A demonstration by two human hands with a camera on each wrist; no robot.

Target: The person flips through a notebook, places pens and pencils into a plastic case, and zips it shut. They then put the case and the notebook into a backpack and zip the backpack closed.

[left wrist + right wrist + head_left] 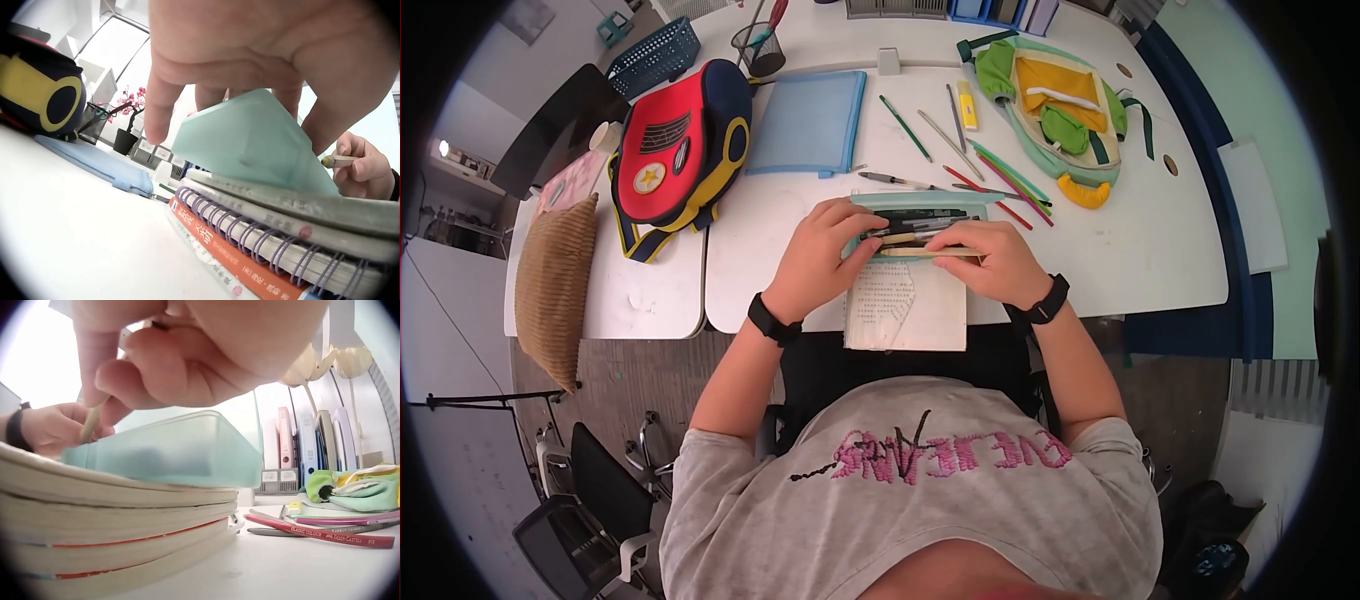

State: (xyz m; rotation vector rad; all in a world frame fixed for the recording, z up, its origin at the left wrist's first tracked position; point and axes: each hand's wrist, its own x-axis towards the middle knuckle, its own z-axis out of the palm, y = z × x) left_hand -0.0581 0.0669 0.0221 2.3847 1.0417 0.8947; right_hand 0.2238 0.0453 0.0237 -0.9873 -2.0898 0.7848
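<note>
A translucent teal pencil case (925, 200) (250, 147) (187, 450) lies with its lid open on a stack of books (890, 315) (125, 531); several pens and pencils are inside. My left hand (825, 250) (250, 44) grips the case's left end, thumb at the near side and fingers across the top. With thumb and fingers, my right hand (995, 260) (206, 350) pinches a pale wooden pencil (910, 252) (339, 162) (91, 424) along the near edge of the case. In the left wrist view, its tip points towards the case.
Coloured pencils (1010, 180) (325, 534), a pen (900, 181) and a yellow highlighter (967, 105) lie behind the case. A blue folder (805, 120) and red backpack (665, 155) are at left, a green-yellow bag (1060, 110) at right. A mesh pen holder (760, 52) stands at the back.
</note>
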